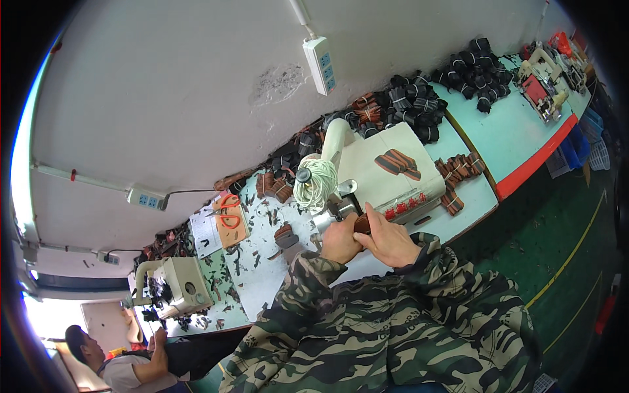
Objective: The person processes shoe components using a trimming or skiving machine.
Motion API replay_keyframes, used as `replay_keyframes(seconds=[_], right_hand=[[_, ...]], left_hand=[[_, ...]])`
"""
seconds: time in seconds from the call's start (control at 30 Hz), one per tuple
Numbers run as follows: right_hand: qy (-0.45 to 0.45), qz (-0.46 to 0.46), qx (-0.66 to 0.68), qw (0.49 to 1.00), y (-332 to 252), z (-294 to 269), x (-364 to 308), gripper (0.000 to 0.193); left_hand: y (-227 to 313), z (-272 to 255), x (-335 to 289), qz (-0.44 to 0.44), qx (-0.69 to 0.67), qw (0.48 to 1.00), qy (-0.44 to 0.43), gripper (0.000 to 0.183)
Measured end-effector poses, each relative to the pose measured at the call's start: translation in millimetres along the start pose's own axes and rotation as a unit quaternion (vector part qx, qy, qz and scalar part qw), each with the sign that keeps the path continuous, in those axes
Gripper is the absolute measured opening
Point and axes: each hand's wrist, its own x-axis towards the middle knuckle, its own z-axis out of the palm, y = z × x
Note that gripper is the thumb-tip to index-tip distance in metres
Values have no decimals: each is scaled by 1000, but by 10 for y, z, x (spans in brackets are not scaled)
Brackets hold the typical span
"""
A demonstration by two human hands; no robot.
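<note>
A brown leather-like piece [362,223] held before the cream machine [363,160] on the white desk [453,226], left hand [341,242] and right hand [393,241] brought together — each grip apparently closed on it, fingers partly hidden.

A white power strip [319,65] hangs against the wall [190,85]; orange-handled scissors [227,207] lie on tan card [234,236].

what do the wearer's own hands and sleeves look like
The left hand and right hand are bare, with no gloves showing. Both long, loose, creased sleeves reach about to the wrists, in a camouflage print of green, black, brown and pale beige patches.
</note>
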Motion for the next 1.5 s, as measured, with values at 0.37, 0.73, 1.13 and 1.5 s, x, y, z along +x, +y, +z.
replay_keyframes(seconds=[0.37, 0.73, 1.13, 1.5], right_hand=[[-65, 108, 424, 897, 56, -30, 154, 20], [-184, 76, 231, 952, 51, 166, 395, 18], [-17, -80, -14, 997, 155, 171, 633, 15], [-18, -53, 39, 998, 225, 107, 572, 15]], left_hand=[[-105, -311, -245, -173, -536, 797, -218, 55], [-245, -624, -132, -273, -412, 840, -224, 35], [-476, -704, 69, -332, -323, 853, -241, 29], [-494, -658, 32, -322, -318, 870, -197, 29]])
